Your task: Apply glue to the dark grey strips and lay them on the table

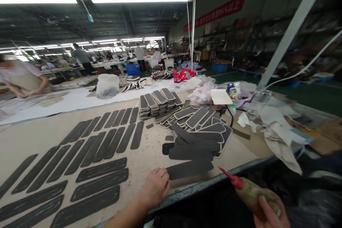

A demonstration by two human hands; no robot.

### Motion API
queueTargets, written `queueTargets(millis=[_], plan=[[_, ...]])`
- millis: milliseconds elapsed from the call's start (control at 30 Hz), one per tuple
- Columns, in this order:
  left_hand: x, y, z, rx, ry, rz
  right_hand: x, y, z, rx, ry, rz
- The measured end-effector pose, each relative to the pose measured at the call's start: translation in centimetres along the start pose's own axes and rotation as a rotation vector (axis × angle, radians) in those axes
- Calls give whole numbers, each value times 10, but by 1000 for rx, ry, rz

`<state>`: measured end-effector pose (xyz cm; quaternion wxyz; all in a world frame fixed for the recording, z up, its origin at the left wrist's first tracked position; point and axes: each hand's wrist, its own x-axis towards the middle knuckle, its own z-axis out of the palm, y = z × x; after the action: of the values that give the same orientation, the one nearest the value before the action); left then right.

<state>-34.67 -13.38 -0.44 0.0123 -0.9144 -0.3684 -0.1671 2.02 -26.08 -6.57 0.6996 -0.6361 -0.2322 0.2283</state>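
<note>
My left hand [155,188] is closed on the left end of a dark grey rounded strip [191,169] close to the table's front edge. In my right hand [271,208], beyond that edge, is a yellowish squeeze bottle [252,194] with a red pointed nozzle, tilted up to the left. Rows of similar dark strips [100,146] lie on the table to the left, some with shiny lines along their borders. Past my left hand, loose dark strips [193,149] overlap a heap of light-edged grey pieces [197,117].
Neat stacks of light-edged pieces [159,101] stand behind the heap. To the right are a clear jar [262,99], crumpled paper [280,131] and plastic bags [201,92]. A metal post [294,28] rises at the right. A person [24,76] works at the far left.
</note>
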Motion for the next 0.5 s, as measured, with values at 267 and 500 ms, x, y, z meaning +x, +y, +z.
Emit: queueTargets(millis=[267,500], plan=[[-39,11,22,-266,133,-143,-47,-32,48,-109,-166,-71],[-69,-10,16,-305,63,-105,-82,-43,109,-323,-592,-679]])
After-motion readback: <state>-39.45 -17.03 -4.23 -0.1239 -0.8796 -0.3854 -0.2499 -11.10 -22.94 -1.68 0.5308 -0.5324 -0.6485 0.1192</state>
